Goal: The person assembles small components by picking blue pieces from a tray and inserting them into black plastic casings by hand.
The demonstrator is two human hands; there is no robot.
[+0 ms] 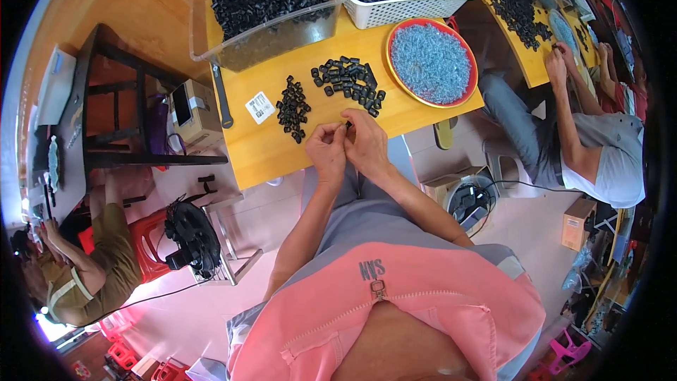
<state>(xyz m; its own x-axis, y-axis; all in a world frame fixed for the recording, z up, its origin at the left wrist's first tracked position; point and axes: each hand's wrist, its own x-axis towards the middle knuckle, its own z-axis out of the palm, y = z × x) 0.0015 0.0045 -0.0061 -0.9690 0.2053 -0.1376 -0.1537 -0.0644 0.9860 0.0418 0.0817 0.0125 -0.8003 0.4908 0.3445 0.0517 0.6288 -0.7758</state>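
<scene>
My left hand (327,152) and my right hand (367,142) meet just over the front edge of the yellow table (264,149). Their fingertips pinch together on a small black part (348,125), mostly hidden by the fingers. Left of them lies a loose pile of small black pieces (293,108). Beyond my right hand spreads another pile of slightly larger black cylindrical pieces (345,79). A round red tray with a yellow rim (473,90) stands at the table's right end, heaped with small clear bluish pieces (430,62).
At the back stand a clear plastic bin (282,48) and a white perforated basket (402,13), both holding black parts. A white label (260,107) and a black strap-like strip (221,95) lie at left. People sit at both sides; a black stool-like frame (155,161) is left.
</scene>
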